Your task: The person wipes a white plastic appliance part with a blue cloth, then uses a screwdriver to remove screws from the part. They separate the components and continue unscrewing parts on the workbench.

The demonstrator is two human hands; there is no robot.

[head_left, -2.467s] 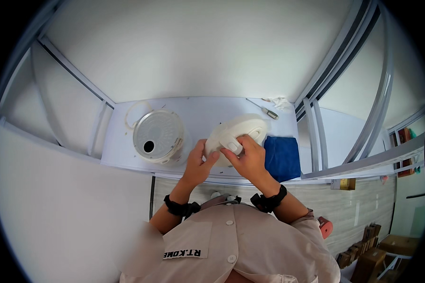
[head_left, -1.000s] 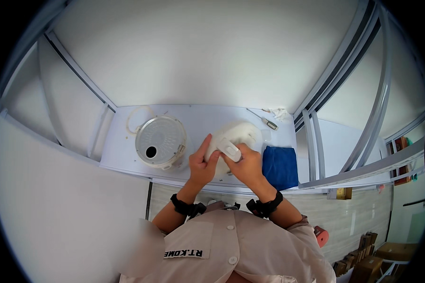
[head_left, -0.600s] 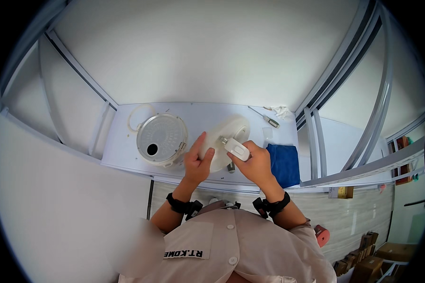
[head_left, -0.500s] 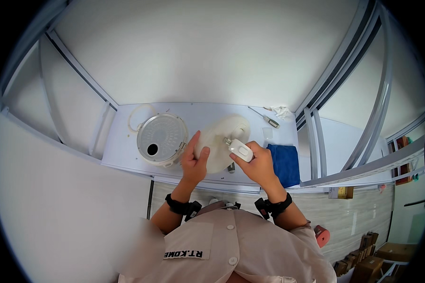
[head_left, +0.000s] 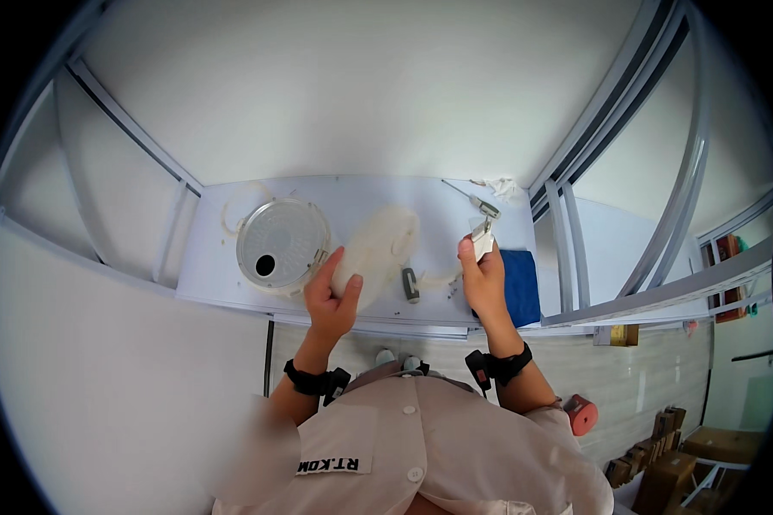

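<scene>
My left hand (head_left: 329, 302) grips a pale, translucent oval cover (head_left: 376, 256) by its near left edge, thumb on top, and holds it tilted above the table. My right hand (head_left: 484, 279) is raised to the right, closed on a small white plastic piece with a metal end (head_left: 483, 239); blur hides its exact kind. Left of my left hand lies a round silvery lid (head_left: 285, 239) with a white rim and a dark round hole. Between my hands rests a grey-handled screwdriver (head_left: 410, 285), with a pale curved strip (head_left: 439, 280) and tiny dark screws (head_left: 453, 290) beside it.
A folded blue cloth (head_left: 519, 287) lies by my right hand. Farther back are another screwdriver (head_left: 486, 207) and a crumpled white tissue (head_left: 502, 188). A pale ring (head_left: 227, 215) sits behind the lid. Metal frame posts (head_left: 567, 249) stand at the table's right edge.
My right hand has moved right, away from the cover, and turned the white piece more upright. The cover has shifted slightly left in my left hand, uncovering the near screwdriver and the strip.
</scene>
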